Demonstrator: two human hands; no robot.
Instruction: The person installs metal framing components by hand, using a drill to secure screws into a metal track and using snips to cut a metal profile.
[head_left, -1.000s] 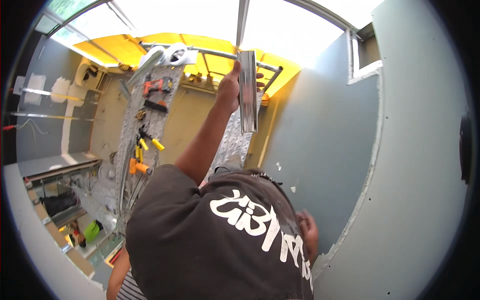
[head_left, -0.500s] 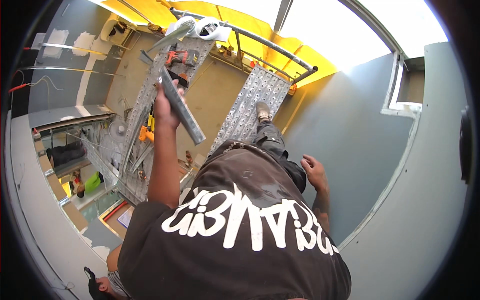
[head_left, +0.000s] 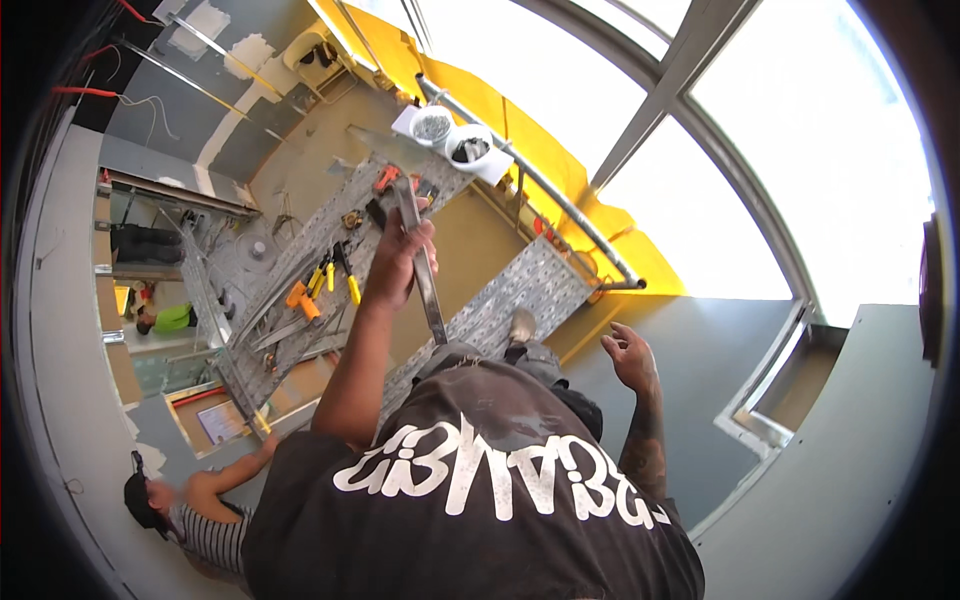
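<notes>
My left hand (head_left: 394,265) is wrapped around a short length of grey metal channel (head_left: 428,298), raised in front of my chest. The channel slants from above the hand down toward my waist. My right hand (head_left: 632,360) hangs out to the right with its fingers apart and loosely bent, nothing in it. Beyond the left hand, a red power tool (head_left: 388,178) rests on the perforated metal scaffold platform (head_left: 345,205). Yellow-handled snips (head_left: 322,275), an orange-handled tool (head_left: 302,299) and loose metal strips lie on the same platform.
Two white buckets (head_left: 432,125) stand by the scaffold guard rail (head_left: 540,185). Below my foot is a second perforated platform (head_left: 530,285). A co-worker in a striped top (head_left: 208,525) reaches in at lower left; another person in green (head_left: 177,318) is farther off. Grey wall panels stand at right.
The channel has turned more upright and shifted right with my left hand. My view has swung, showing more window. The co-worker at lower left now has an arm stretched out.
</notes>
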